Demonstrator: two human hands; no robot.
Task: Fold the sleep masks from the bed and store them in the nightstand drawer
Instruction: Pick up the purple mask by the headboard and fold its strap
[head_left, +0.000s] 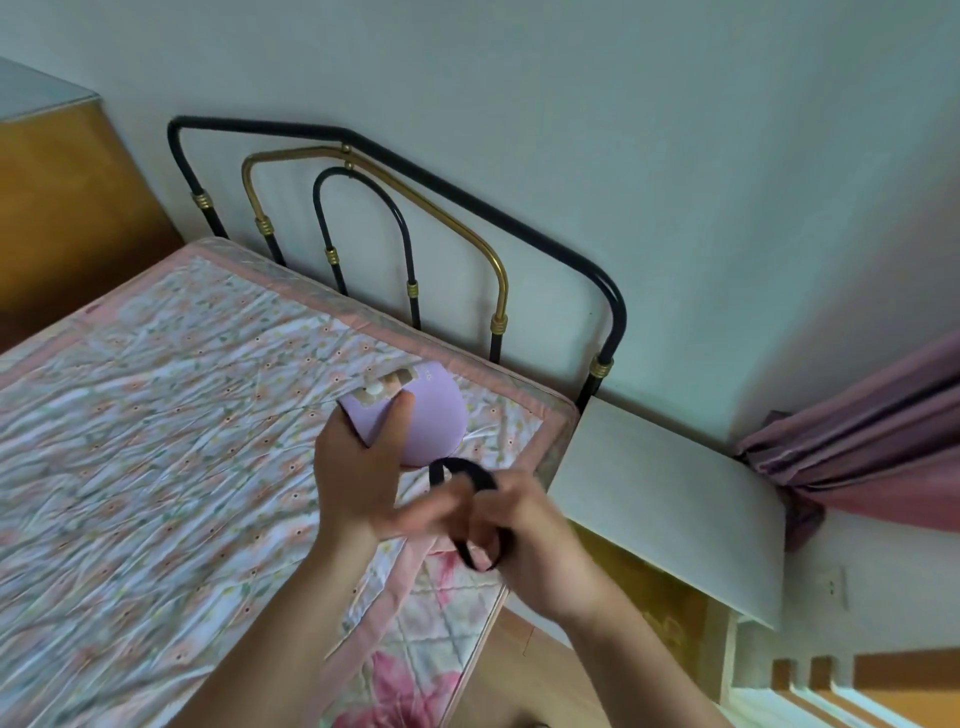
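Left hand (363, 467) grips lilac sleep mask (426, 415); right hand (524, 535) pinches its black strap (467, 470) above bed (156, 415)

My left hand (363, 467) holds the sleep mask (421, 421) above the bed (156, 415), near its corner. My right hand (519, 540) is just right of it, with the strap (462, 470) looped between them. Beyond both hands stands the headboard (415, 218); the nightstand (670, 499) lies right of my right hand.
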